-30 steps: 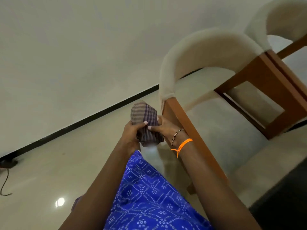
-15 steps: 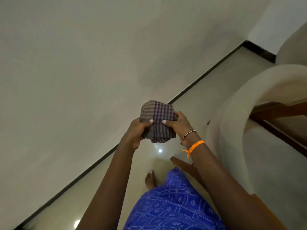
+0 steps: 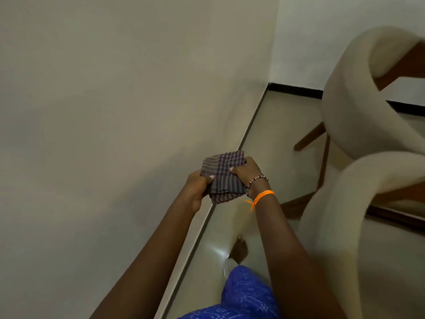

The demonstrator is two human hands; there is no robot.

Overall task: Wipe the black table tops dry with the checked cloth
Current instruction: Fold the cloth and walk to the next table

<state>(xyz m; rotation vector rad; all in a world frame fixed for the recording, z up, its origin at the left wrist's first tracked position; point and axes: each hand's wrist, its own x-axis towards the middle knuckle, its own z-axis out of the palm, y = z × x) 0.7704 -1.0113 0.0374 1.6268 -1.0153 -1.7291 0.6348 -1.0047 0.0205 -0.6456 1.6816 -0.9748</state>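
Between both hands, left hand and right hand pinch folded checked cloth

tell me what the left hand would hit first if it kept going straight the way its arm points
Going up and right along its forearm, the left hand already grips the checked cloth, so that comes first. Past the cloth lies the shiny floor by the wall's base, though depth is hard to judge here.

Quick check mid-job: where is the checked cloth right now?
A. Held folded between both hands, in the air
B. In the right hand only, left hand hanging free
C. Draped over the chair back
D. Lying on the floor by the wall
A: the folded cloth is gripped on one side by the left hand and on the other by the right hand, above the floor.
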